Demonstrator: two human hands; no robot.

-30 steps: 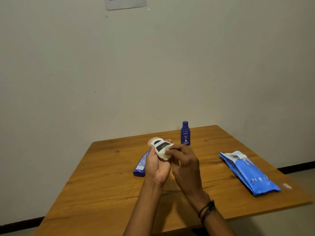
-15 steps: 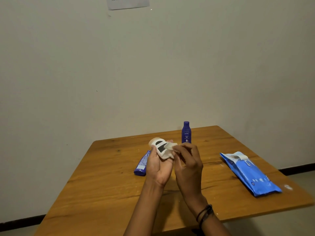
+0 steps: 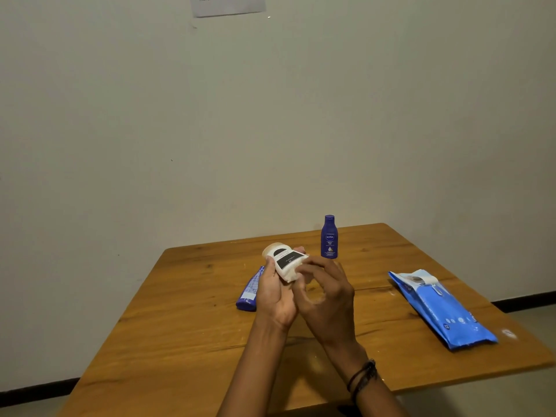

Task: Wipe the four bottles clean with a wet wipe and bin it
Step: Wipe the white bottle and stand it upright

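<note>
My left hand (image 3: 275,296) grips a white bottle with a black label (image 3: 282,258), tilted above the table. My right hand (image 3: 326,293) curls against the bottle's lower right side and presses a white wet wipe (image 3: 291,273) to it; most of the wipe is hidden by my fingers. A dark blue bottle (image 3: 329,237) stands upright behind my hands. A blue tube-shaped bottle (image 3: 250,291) lies flat on the table just left of my left hand. No fourth bottle is in view.
A blue pack of wet wipes (image 3: 442,308) lies on the right part of the wooden table (image 3: 180,326). The table's far edge sits close to a plain wall with a paper sheet (image 3: 227,4) high up. No bin is visible.
My right hand has slid down along the bottle with the wipe, uncovering more of the black label. The left hand keeps holding the bottle in about the same place.
</note>
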